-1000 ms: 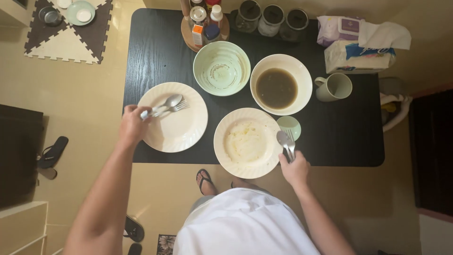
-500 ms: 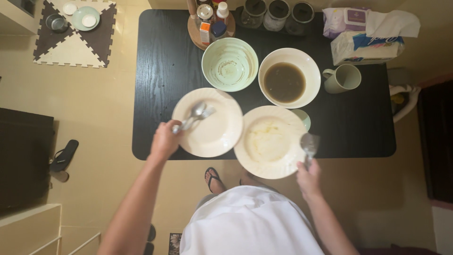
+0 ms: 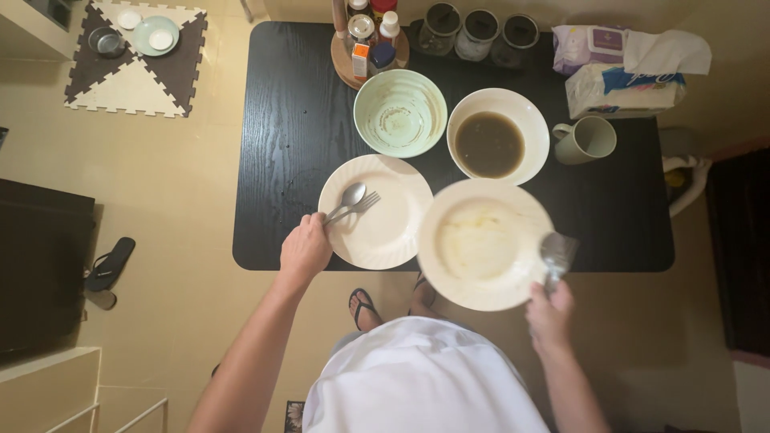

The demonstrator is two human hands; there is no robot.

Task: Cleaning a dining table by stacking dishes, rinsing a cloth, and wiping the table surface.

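On black table (image 3: 273,120) — 2 plates, both hands probably gripping cutlery.

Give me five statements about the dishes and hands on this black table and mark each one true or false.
1. The left hand grips a spoon and fork at the rim of the clean plate. True.
2. The white bowl is empty. False: it holds a dark brown liquid.
3. The right hand holds the smeared plate together with cutlery. True, though the cutlery there is blurred.
4. The mug stands left of the green bowl. False: it stands right of the white bowl, near the tissue packs.
5. The green bowl is full of soup. False: it shows only residue.
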